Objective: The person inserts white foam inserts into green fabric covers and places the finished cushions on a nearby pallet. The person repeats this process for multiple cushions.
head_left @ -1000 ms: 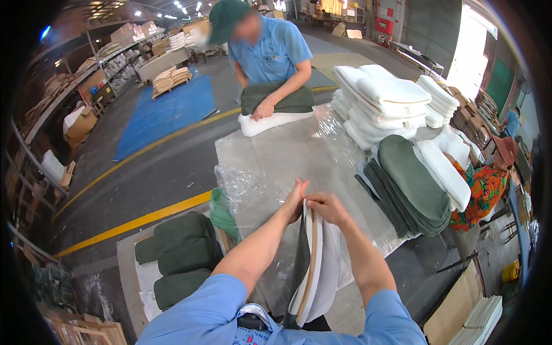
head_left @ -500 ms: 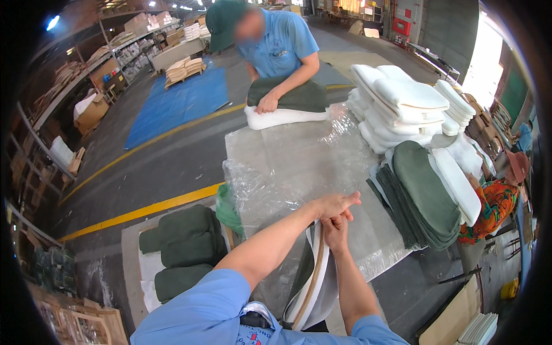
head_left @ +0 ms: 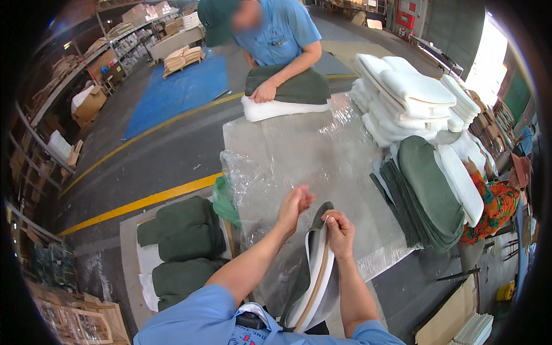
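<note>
My right hand (head_left: pixel 340 233) pinches the upper end of a dark green fabric cover (head_left: pixel 301 282), at the tip of a white padded panel (head_left: pixel 313 261) with a brown board layer along its edge. This piece stands upright against my body, its lower end out of sight. My left hand (head_left: pixel 296 206) is in the air to the left of that tip, touching nothing, fingers stretched and slightly blurred. Across the table a co-worker's hand (head_left: pixel 264 92) rests on another green cover (head_left: pixel 287 85), pulled partly over a white pad (head_left: pixel 282 109).
A plastic-wrapped table (head_left: pixel 287 149) lies before me. Flat green covers (head_left: pixel 428 184) and white pads (head_left: pixel 402 95) are stacked on its right. Green covered cushions (head_left: pixel 190 230) sit at lower left beside green plastic (head_left: pixel 226 201). Another person in a patterned sleeve (head_left: pixel 494 207) works at right.
My left hand has drawn back leftward from beside my right hand and is now separate. The green cover's tip shows beside my right hand, which still grips it.
</note>
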Demonstrator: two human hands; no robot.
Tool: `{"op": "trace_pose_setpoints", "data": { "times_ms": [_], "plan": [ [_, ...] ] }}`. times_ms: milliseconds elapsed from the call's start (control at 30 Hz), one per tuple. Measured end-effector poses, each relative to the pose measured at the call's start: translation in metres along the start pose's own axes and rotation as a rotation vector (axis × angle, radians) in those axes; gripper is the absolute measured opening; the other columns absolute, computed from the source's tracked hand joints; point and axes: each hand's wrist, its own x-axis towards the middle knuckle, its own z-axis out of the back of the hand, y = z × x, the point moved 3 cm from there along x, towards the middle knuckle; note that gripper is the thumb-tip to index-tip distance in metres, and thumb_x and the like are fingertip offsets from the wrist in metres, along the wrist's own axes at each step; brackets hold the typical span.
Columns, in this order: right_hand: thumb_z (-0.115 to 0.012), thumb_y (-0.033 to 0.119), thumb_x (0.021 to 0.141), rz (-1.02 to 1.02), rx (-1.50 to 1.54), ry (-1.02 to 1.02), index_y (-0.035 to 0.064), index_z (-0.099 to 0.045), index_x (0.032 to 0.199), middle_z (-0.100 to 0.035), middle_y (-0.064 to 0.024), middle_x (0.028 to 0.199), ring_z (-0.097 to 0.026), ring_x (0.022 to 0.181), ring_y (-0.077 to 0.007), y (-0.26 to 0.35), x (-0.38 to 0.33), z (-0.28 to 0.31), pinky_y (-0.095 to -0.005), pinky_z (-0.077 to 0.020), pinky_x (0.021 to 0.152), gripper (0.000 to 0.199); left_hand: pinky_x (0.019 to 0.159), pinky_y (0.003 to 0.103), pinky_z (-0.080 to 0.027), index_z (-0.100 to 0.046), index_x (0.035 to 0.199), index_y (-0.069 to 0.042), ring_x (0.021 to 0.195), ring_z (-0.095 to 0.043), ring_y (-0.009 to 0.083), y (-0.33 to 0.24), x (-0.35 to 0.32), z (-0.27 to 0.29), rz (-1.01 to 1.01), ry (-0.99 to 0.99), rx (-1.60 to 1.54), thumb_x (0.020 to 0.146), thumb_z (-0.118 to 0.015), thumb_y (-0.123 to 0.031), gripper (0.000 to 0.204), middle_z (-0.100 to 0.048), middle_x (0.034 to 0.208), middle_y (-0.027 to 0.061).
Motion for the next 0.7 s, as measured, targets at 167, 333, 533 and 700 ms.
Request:
{"op": "trace_pose_setpoints", "data": {
  "times_ms": [167, 333, 533, 700],
  "plan": [
    [-0.068, 0.019, 0.106, 0.081, 0.042, -0.024, -0.0005, -0.069, 0.097, -0.073, -0.0076, 0.101, -0.062, 0.092, -0.0151, 0.029, -0.009, 0.001, -0.0295, -0.0493, 0.084, 0.022, 0.086, 0.036, -0.053, -0.062, 0.136, -0.014, 0.101, -0.066, 0.0202, 0.119, -0.07, 0.056, 0.617, 0.086, -0.223, 0.114, -0.042, -0.052, 0.048, -0.07, 0.119, 0.0062],
    [-0.068, 0.018, 0.106, 0.182, 0.029, 0.028, -0.0009, -0.069, 0.096, -0.073, -0.0095, 0.101, -0.063, 0.091, -0.016, 0.066, -0.006, -0.007, -0.0299, -0.0497, 0.084, 0.022, 0.096, 0.043, -0.054, -0.062, 0.142, -0.013, 0.112, -0.067, 0.0224, 0.138, -0.09, 0.056, 0.699, 0.26, -0.095, 0.111, -0.04, -0.061, 0.061, -0.071, 0.13, 0.0073],
    [-0.066, 0.018, 0.106, 0.07, -0.081, 0.055, -0.0009, -0.07, 0.096, -0.073, -0.0071, 0.101, -0.064, 0.093, -0.016, 0.091, 0.0, -0.017, -0.0295, -0.0493, 0.086, 0.021, 0.107, 0.038, -0.052, -0.052, 0.153, -0.002, 0.121, -0.065, 0.021, 0.108, -0.106, 0.02, 0.659, 0.244, -0.026, 0.107, -0.049, -0.063, 0.077, -0.064, 0.143, 0.013],
    [-0.066, 0.014, 0.106, 0.008, -0.19, -0.05, 0.0002, -0.07, 0.097, -0.073, -0.0054, 0.099, -0.064, 0.091, -0.0152, 0.095, 0.005, -0.021, -0.029, -0.0499, 0.086, 0.017, 0.104, 0.038, -0.053, -0.057, 0.149, -0.004, 0.117, -0.065, 0.0195, 0.108, -0.097, 0.015, 0.606, 0.074, -0.104, 0.111, -0.042, -0.061, 0.07, -0.067, 0.136, 0.0096]
  ]
}}
